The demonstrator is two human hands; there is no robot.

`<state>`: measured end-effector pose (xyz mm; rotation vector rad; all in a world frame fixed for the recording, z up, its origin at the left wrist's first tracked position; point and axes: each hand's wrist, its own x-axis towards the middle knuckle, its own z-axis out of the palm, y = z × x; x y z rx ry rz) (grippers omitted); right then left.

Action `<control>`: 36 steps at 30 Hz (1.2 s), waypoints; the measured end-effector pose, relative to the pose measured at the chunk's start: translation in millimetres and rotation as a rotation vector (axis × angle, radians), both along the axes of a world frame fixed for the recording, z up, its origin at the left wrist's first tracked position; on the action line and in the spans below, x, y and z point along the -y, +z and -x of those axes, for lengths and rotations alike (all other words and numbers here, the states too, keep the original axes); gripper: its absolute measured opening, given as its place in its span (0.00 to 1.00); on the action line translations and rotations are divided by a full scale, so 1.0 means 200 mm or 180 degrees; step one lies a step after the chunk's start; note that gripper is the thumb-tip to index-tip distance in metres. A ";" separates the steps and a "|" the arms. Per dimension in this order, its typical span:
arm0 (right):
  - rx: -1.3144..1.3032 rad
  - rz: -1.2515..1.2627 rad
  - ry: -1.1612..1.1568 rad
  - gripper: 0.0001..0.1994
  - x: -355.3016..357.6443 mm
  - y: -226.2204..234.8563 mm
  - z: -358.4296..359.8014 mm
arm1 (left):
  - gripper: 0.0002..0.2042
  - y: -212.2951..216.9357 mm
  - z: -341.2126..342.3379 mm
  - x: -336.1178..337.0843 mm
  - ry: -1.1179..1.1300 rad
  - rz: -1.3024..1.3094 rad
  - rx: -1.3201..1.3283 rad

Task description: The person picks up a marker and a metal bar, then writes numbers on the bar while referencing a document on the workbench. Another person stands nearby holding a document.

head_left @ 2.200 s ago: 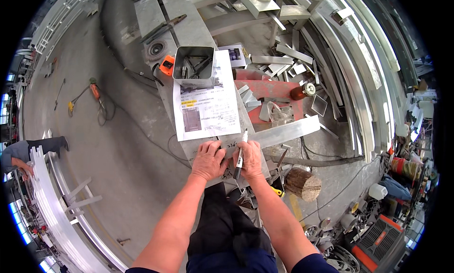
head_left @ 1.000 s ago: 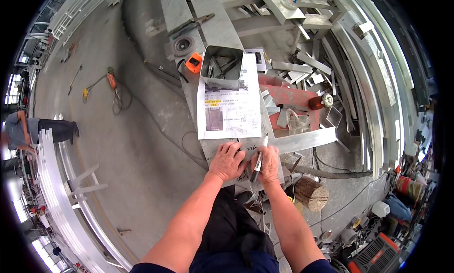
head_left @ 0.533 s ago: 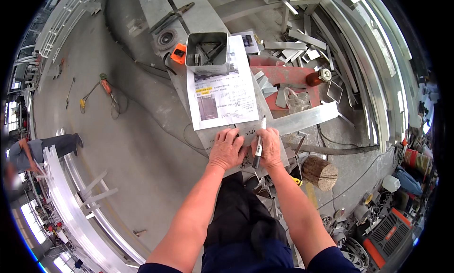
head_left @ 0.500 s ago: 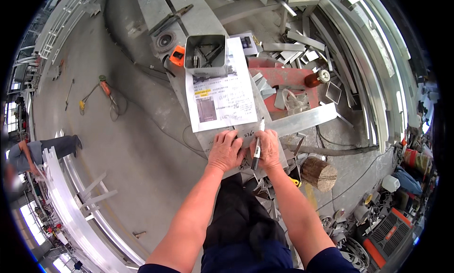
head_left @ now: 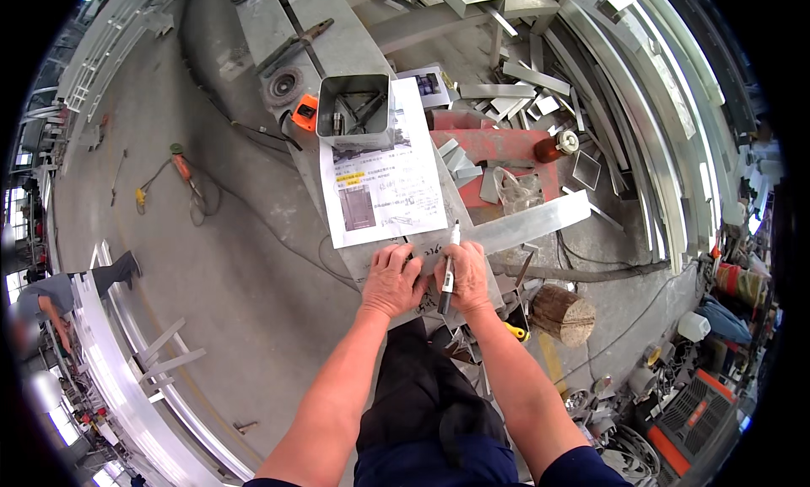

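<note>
My right hand grips a white marker pen, its black end toward me and its narrow dark end pointing away. My left hand rests on the grey metal bench top, fingers extended over the surface and holding nothing that I can see. Dark handwritten marks show on the metal between the hands. Just beyond them lies a printed sheet with pictures, yellow highlighting and handwriting. A square metal container with dark tools inside stands on the sheet's far end.
An orange tape measure, a grinding disc and pliers-like tools lie farther up the bench. Right of it are a flat metal bar, a red surface with offcuts, and a log. Another person stands far left.
The view has shifted slightly, so the bench and papers appear a little left and lower. My right hand still holds the marker, and both hands stay at the bench's near end.
</note>
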<state>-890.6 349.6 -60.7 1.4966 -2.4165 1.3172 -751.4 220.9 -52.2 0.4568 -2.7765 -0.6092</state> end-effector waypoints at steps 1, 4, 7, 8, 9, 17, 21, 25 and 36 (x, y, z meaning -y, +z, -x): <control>0.0001 -0.0004 0.0002 0.26 0.00 0.00 0.00 | 0.23 0.00 0.00 0.00 -0.0004 0.0004 -0.0002; 0.0009 -0.0003 0.0004 0.25 0.00 0.02 0.00 | 0.23 0.00 0.00 0.00 -0.0024 0.0003 -0.0013; 0.0020 0.0012 -0.0004 0.25 0.00 0.03 0.00 | 0.22 0.01 0.00 0.01 -0.0018 -0.0011 -0.0004; 0.0020 0.0011 -0.0008 0.25 0.00 0.03 0.00 | 0.22 0.01 0.00 0.01 -0.0015 -0.0020 0.0002; 0.0020 0.0009 -0.0012 0.25 0.00 0.02 0.00 | 0.22 0.01 0.00 0.01 -0.0007 -0.0009 -0.0001; 0.0086 0.0041 -0.0015 0.24 0.00 0.01 0.00 | 0.22 0.01 0.00 0.00 0.0016 -0.0028 0.0028; 0.0126 -0.0008 0.0006 0.24 -0.01 0.01 0.00 | 0.24 0.00 0.00 0.00 0.0002 0.0024 0.0014; 0.0094 0.0045 -0.0047 0.21 0.01 0.02 0.00 | 0.24 0.00 0.00 0.00 -0.0028 0.0043 0.0037; 0.0211 0.0105 0.0017 0.21 0.00 0.02 0.01 | 0.23 -0.01 0.00 0.01 -0.0078 0.0061 0.0053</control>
